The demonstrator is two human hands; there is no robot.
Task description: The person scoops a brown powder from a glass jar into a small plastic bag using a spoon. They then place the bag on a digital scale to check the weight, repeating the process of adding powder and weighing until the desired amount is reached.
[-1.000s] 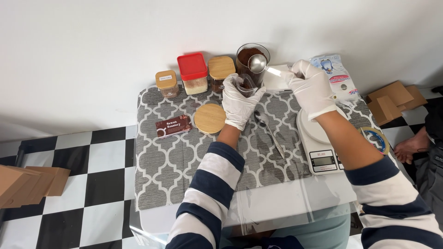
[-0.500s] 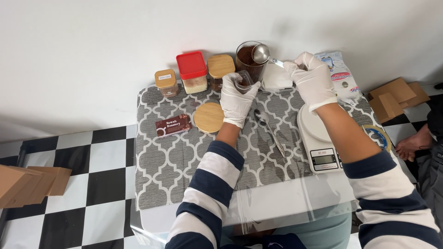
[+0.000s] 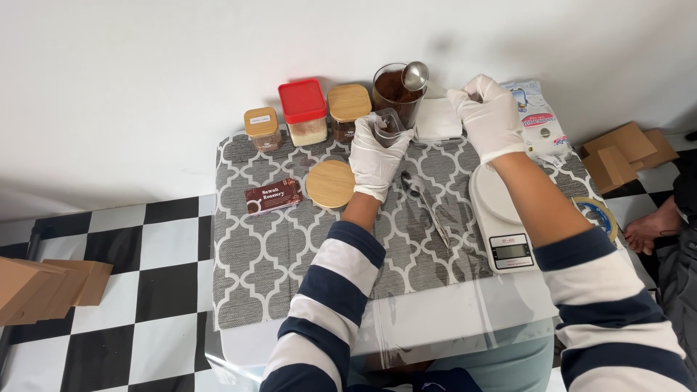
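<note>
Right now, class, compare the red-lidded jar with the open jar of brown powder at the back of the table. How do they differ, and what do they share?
The red-lidded jar is shut with a red lid; the open jar has no lid on, and a metal scoop sits at its rim. The red-lidded jar holds something pale; the open jar holds dark brown powder. The open jar stands taller. Both are clear and upright by the wall.

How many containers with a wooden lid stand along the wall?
2: a small wooden-lidded jar left of the red-lidded container, and a wider wooden-lidded jar on its right. A loose wooden lid lies apart.
</note>
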